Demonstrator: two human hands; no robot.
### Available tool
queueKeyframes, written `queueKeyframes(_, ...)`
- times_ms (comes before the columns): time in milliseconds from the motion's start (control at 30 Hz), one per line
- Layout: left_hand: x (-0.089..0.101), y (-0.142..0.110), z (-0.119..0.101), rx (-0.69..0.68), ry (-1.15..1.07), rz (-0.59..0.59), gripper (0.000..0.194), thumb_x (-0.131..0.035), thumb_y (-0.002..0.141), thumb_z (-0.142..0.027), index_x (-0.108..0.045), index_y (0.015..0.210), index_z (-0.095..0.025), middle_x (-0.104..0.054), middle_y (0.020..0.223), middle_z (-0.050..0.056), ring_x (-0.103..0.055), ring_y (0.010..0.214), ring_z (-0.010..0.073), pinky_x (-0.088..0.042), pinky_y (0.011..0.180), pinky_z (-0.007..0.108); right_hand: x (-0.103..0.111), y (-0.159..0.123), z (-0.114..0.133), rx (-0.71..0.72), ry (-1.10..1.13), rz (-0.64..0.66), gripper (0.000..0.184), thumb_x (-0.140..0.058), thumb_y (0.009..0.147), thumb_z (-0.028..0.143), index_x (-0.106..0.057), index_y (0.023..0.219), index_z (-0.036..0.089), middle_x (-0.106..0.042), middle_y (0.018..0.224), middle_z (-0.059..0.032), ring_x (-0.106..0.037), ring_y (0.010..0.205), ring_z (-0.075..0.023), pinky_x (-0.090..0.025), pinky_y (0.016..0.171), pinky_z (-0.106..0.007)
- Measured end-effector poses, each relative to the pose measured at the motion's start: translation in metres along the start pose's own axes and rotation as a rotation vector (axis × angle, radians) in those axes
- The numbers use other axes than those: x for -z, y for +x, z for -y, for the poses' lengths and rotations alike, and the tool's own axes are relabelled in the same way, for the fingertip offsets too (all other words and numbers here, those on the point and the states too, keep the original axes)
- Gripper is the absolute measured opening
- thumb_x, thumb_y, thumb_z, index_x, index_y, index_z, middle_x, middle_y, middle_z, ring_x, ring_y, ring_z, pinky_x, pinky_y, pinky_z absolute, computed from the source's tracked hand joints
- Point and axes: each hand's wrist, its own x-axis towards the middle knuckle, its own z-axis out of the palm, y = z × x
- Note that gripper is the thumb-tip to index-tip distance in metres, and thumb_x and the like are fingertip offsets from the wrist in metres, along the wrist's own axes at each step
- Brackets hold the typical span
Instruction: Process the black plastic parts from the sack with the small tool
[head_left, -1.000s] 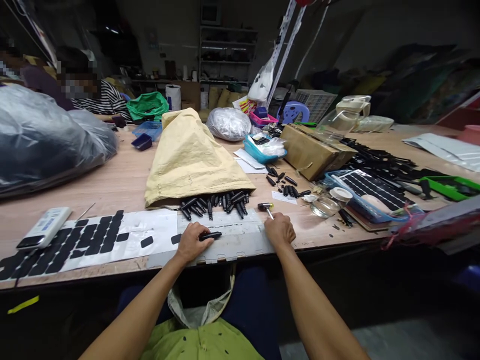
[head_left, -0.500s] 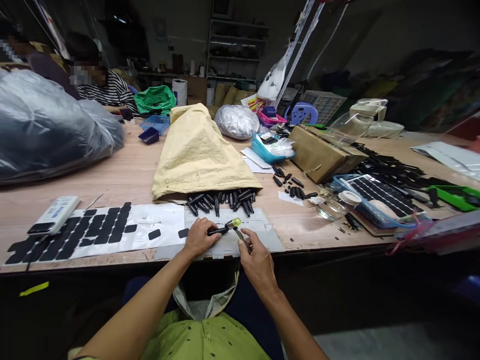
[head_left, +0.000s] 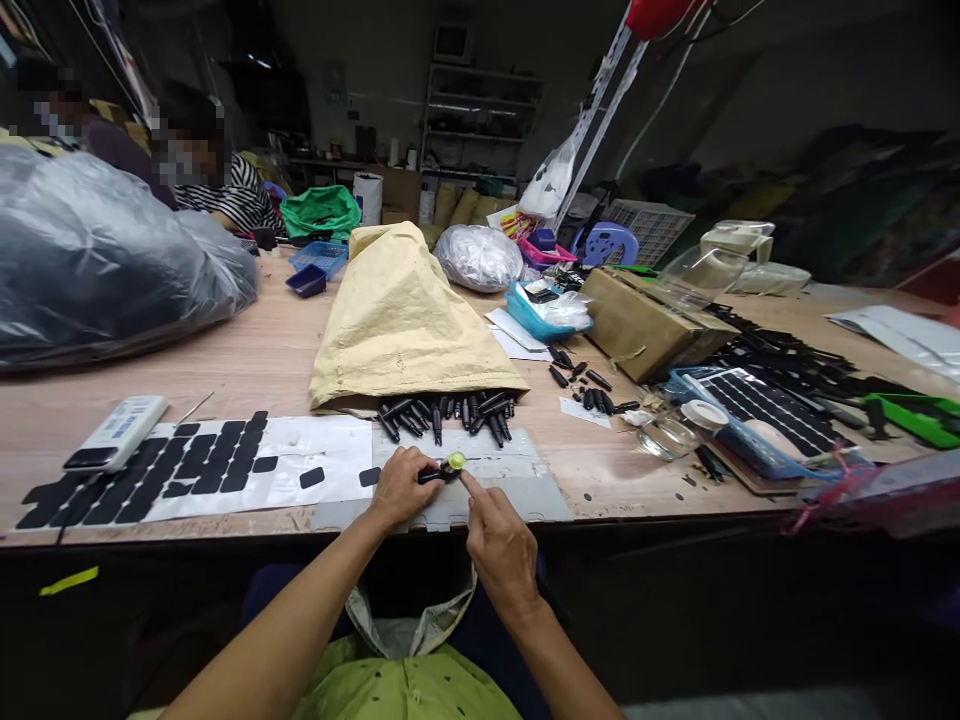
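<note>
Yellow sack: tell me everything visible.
The sack is pale yellow and creased, perhaps paper or woven plastic. It lies on the table, bulging, narrower at its far end, its wide mouth toward the table's near edge. Black parts lie at the mouth, some partly under its rim.

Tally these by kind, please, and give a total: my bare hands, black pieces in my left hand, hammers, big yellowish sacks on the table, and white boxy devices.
Bare hands (left hand, right hand): 2
Held black piece: 1
Hammer: 1
Yellowish sack: 1
White boxy device: 1
Total: 6
</note>
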Motion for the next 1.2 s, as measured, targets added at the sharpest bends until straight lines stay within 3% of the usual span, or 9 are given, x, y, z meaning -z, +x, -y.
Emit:
queueKeyframes(133, 0.000, 0.000, -0.001, -0.004, 0.002, -0.006, 0.012, -0.067, 0.079, -0.026, -0.070, 0.090, -0.022, -0.063, 0.087, 0.002, -0.051, 0.089, 0.0197, -0.040, 0.080, 0.032, 0.002, 0.003, -0.005, -0.004, -0.008, -0.064, 0.044, -0.037, 0.096, 0.016, -0.060, 0.132, 0.027, -0.064, 0.085, -0.0033, -0.060, 0.078, -0.0130, -0.043, 0.071, -0.021)
queueKeyframes(267, 0.002, -0.001, -0.003, 0.001, -0.001, -0.013, 0.012, -0.068, 0.078, -0.025, -0.069, 0.089, -0.021, -0.063, 0.086, 0.002, -0.051, 0.088, 0.0198, -0.040, 0.078, 0.032, 0.001, -0.001, -0.010, 0.025, -0.014, 0.000, 0.045, -0.036, 0.095, 0.015, -0.061, 0.130, 0.028, -0.064, 0.085, -0.0032, -0.060, 0.076, -0.0128, -0.042, 0.068, -0.021)
queueKeyframes(400, 0.002, -0.001, -0.003, 0.008, -0.001, -0.005, 0.011, -0.067, 0.077, -0.026, -0.067, 0.088, -0.021, -0.062, 0.084, 0.002, -0.051, 0.088, 0.0202, -0.040, 0.077, 0.032, 0.008, 0.009, -0.023, -0.117, -0.032, -0.040, 0.043, -0.038, 0.095, 0.022, -0.061, 0.130, 0.029, -0.066, 0.093, -0.0043, -0.060, 0.082, -0.0147, -0.041, 0.067, -0.022)
queueKeyframes(567, 0.002, -0.002, -0.003, -0.008, 0.008, -0.009, 0.018, -0.069, 0.074, -0.028, -0.066, 0.091, -0.021, -0.062, 0.085, 0.002, -0.051, 0.087, 0.0209, -0.041, 0.075, 0.032, 0.021, 0.049, -0.078, -0.394, -0.110, -0.132, 0.041, -0.045, 0.090, 0.021, -0.062, 0.128, 0.027, -0.065, 0.102, -0.0059, -0.057, 0.085, -0.0171, -0.038, 0.067, -0.026)
queueKeyframes(667, 0.002, -0.002, -0.003, -0.013, 0.001, 0.000, 0.023, -0.068, 0.077, -0.034, -0.069, 0.097, -0.021, -0.063, 0.086, 0.003, -0.052, 0.089, 0.0220, -0.041, 0.076, 0.033, 0.020, 0.071, -0.116, -0.542, -0.238, -0.079, 0.039, -0.050, 0.088, 0.020, -0.065, 0.124, 0.025, -0.064, 0.100, -0.0077, -0.055, 0.083, -0.0190, -0.036, 0.067, -0.029)
queueKeyframes(767, 0.003, -0.002, -0.003, -0.014, -0.016, 0.006, 0.017, -0.066, 0.080, -0.033, -0.072, 0.090, -0.022, -0.063, 0.086, 0.003, -0.052, 0.090, 0.0222, -0.041, 0.077, 0.034, 0.012, 0.084, -0.136, -0.601, -0.313, -0.010, 0.038, -0.050, 0.088, 0.021, -0.067, 0.122, 0.025, -0.063, 0.096, -0.0087, -0.055, 0.083, -0.0207, -0.036, 0.068, -0.032)
queueKeyframes(967, 0.008, -0.005, -0.006, -0.061, -0.037, 0.057, 0.013, -0.074, 0.073, -0.028, -0.072, 0.084, -0.023, -0.063, 0.088, 0.002, -0.053, 0.089, 0.0201, -0.041, 0.082, 0.034, -0.009, 0.085, -0.129, -0.489, -0.380, -0.104, 0.036, -0.045, 0.091, 0.021, -0.069, 0.117, 0.023, -0.061, 0.096, -0.0114, -0.052, 0.087, -0.0226, -0.036, 0.068, -0.033)
queueKeyframes(1200, 0.014, -0.021, -0.008, -0.304, -0.003, 0.240, 0.018, -0.082, 0.066, -0.032, -0.075, 0.082, -0.029, -0.055, 0.129, 0.002, -0.045, 0.121, 0.0281, -0.032, 0.104, 0.042, -0.009, 0.085, -0.125, -0.470, -0.422, -0.084, 0.035, -0.048, 0.090, 0.023, -0.065, 0.121, 0.024, -0.060, 0.097, -0.0096, -0.052, 0.087, -0.0218, -0.033, 0.067, -0.032)
